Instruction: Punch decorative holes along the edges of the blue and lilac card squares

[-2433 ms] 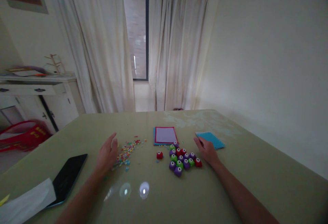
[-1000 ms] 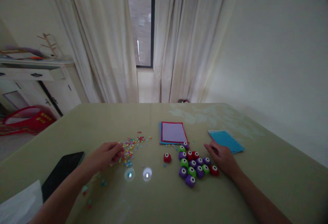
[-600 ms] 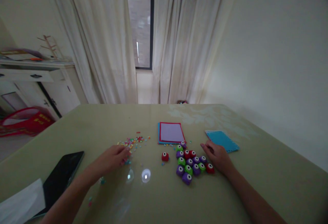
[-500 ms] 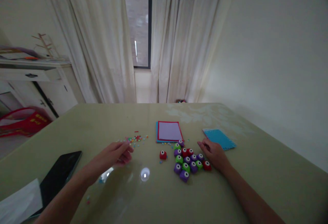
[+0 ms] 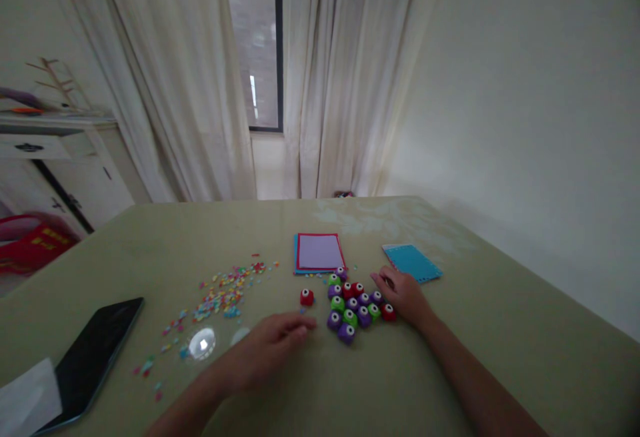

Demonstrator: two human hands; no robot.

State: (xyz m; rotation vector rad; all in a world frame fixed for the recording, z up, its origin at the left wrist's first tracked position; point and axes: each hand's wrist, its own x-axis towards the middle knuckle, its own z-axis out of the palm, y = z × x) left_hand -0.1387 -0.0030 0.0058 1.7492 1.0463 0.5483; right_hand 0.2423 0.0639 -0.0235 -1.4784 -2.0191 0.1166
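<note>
Several small blocks in purple, green and red, each with a white eye-like spot, form a cluster (image 5: 351, 303) on the table. A single red block (image 5: 307, 297) stands apart, left of them. My left hand (image 5: 273, 347) is over the table just below this red block, palm down and fingers stretched out, with nothing seen in it. To the right of the cluster rests my right hand (image 5: 404, 293), its fingers curled in beside the rightmost red block (image 5: 388, 311); I see nothing held there.
Loose colourful bits (image 5: 220, 297) lie scattered at left. Behind the blocks is a stack of square sheets (image 5: 320, 251), lilac on top. A blue card (image 5: 414, 263) lies behind my right hand. A dark tablet (image 5: 95, 357) with white tissue (image 5: 33, 397) over its corner lies at left.
My left hand has moved right and nearer to me, from beside the scattered bits to below the lone red block. My right hand stays beside the cluster. The view has turned slightly.
</note>
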